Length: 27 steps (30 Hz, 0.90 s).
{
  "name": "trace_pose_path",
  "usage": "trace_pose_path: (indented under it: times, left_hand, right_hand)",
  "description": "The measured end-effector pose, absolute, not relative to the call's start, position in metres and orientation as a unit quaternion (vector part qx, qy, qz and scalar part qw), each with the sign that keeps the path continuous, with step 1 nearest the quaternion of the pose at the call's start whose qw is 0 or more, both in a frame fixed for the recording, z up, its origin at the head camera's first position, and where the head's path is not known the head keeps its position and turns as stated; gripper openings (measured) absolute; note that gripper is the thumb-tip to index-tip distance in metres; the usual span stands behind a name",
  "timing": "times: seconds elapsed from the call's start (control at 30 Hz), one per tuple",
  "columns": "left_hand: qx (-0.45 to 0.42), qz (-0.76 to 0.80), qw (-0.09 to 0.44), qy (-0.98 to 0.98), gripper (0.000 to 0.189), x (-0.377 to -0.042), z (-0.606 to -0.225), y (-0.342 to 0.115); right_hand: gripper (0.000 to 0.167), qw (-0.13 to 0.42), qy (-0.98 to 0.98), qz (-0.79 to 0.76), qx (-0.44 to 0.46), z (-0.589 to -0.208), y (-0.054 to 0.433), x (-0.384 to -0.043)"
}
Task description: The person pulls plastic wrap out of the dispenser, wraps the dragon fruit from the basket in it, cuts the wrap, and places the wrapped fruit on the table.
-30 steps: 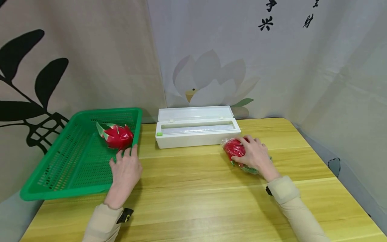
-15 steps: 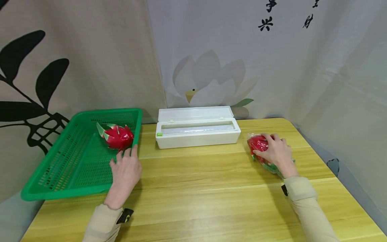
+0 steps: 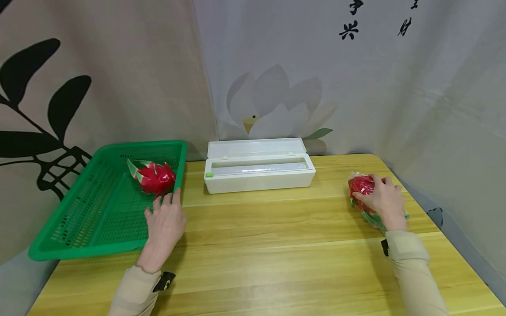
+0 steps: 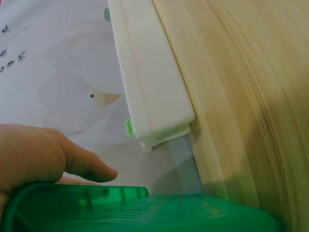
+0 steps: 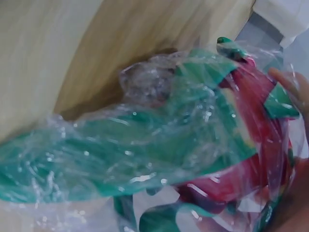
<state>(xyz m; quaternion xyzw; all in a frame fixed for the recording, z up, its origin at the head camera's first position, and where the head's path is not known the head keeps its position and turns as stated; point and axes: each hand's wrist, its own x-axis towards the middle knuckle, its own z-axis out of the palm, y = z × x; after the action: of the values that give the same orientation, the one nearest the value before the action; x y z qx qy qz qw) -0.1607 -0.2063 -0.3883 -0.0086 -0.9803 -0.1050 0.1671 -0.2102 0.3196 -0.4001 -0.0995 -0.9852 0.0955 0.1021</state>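
On the right side of the table, my right hand (image 3: 384,199) grips a red dragon fruit (image 3: 363,186) wrapped in clear plastic film. Up close in the right wrist view, crinkled film covers the wrapped fruit's long green leaf scales (image 5: 145,145); part of the hand is hidden behind the fruit. My left hand (image 3: 166,221) rests over the near right rim of a green basket (image 3: 99,248), its fingers extended. Just beyond those fingertips, inside the basket, lies a second red dragon fruit (image 3: 158,179) with pale green leaf tips. Part of this fruit's lower edge is behind the fingers.
A white cling film box (image 3: 258,180) stands at the back of the table, lid (image 3: 257,148) raised, with a roll of film inside. A curtain (image 3: 276,87) hangs behind it. The wooden table (image 3: 276,263) ends at a slanting right edge.
My right hand has moved to the right across the table with the wrapped dragon fruit, from beside the white box toward the right edge. The left hand has stayed on the basket rim.
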Motion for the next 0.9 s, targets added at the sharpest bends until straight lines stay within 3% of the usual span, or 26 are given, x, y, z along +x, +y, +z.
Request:
trace_pose_path:
  times: [0.3, 0.9]
  left_hand:
    - [-0.011, -0.107, 0.174, -0.979, 0.051, -0.161, -0.389, -0.207]
    - [-0.021, -0.103, 0.207, -0.973, 0.048, -0.161, -0.392, -0.203]
  right_hand:
    - [0.082, 0.087, -0.985, 0.088, -0.122, -0.398, 0.322, -0.211]
    - [0.077, 0.131, -0.984, 0.071, -0.096, -0.394, 0.309, -0.213]
